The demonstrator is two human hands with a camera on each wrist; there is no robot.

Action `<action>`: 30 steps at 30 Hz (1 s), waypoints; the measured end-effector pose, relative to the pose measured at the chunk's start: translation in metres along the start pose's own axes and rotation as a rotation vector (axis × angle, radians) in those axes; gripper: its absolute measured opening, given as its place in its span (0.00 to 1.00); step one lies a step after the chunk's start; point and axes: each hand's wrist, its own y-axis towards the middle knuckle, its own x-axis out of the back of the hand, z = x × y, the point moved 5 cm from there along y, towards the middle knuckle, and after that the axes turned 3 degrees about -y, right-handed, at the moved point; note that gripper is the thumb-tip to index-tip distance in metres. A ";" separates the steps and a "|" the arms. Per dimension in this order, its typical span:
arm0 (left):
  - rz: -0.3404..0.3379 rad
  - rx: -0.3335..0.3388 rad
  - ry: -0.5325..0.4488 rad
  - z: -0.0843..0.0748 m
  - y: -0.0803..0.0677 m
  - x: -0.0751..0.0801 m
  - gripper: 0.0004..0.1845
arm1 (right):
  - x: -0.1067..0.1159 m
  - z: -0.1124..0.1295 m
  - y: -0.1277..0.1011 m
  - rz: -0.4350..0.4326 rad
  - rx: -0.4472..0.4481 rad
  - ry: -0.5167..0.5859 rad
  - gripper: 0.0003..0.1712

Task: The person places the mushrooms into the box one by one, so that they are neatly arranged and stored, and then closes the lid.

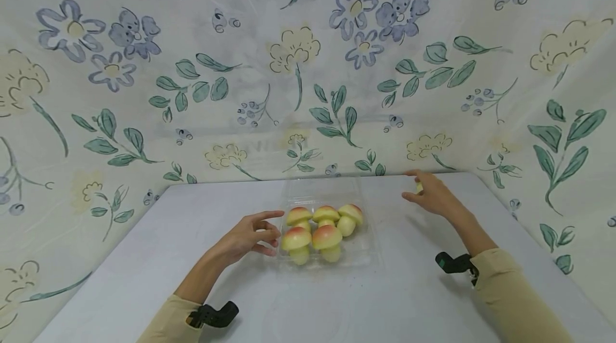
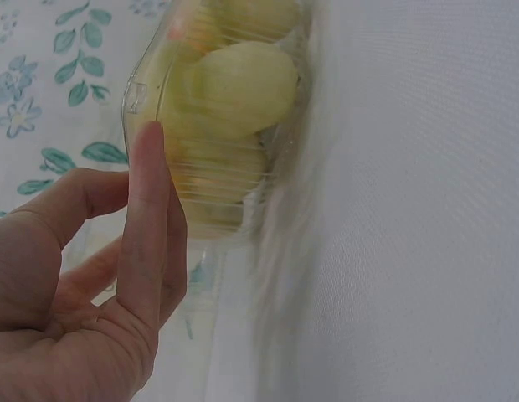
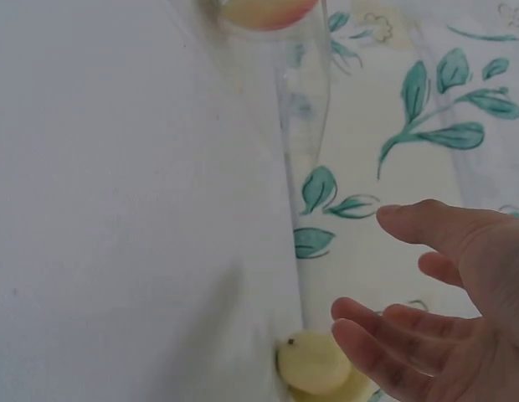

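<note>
Several mushroom-shaped pieces (image 1: pixel 327 237) with yellow-green stems and reddish caps sit in a clear plastic container (image 1: pixel 368 254) at the middle of the table. At the container's left side is my left hand (image 1: pixel 253 233), its index finger extended; in the left wrist view that fingertip meets the clear rim. My right hand (image 1: pixel 430 193) is toward the table's far right, thumb and fingers spread apart with nothing gripped. Beside its fingers another yellow mushroom-shaped piece (image 3: pixel 314 364) shows in the right wrist view, mostly hidden behind the hand in the head view.
A white table (image 1: pixel 409 295) lies under everything. Behind it hangs a flower-patterned cloth (image 1: pixel 298 102). The container's clear lid (image 1: pixel 322 189) stands raised at its back. Each wrist wears a black camera mount (image 1: pixel 218 315).
</note>
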 end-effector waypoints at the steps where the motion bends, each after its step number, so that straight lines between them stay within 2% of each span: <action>1: 0.001 0.000 0.001 0.000 0.000 0.000 0.35 | 0.000 -0.002 0.000 -0.004 -0.005 -0.009 0.35; 8: 0.002 -0.002 0.002 0.001 0.000 0.000 0.35 | -0.002 -0.019 0.002 -0.028 -0.070 -0.051 0.37; 18: 0.014 -0.013 -0.002 0.000 0.000 0.000 0.35 | 0.008 -0.034 0.005 -0.134 -0.166 -0.086 0.33; 25: 0.002 -0.007 0.009 0.001 0.001 0.001 0.34 | 0.005 -0.045 0.007 -0.067 -0.240 -0.077 0.37; 30: -0.008 -0.003 0.013 0.002 0.001 0.000 0.34 | 0.000 -0.051 0.008 -0.047 -0.250 -0.052 0.39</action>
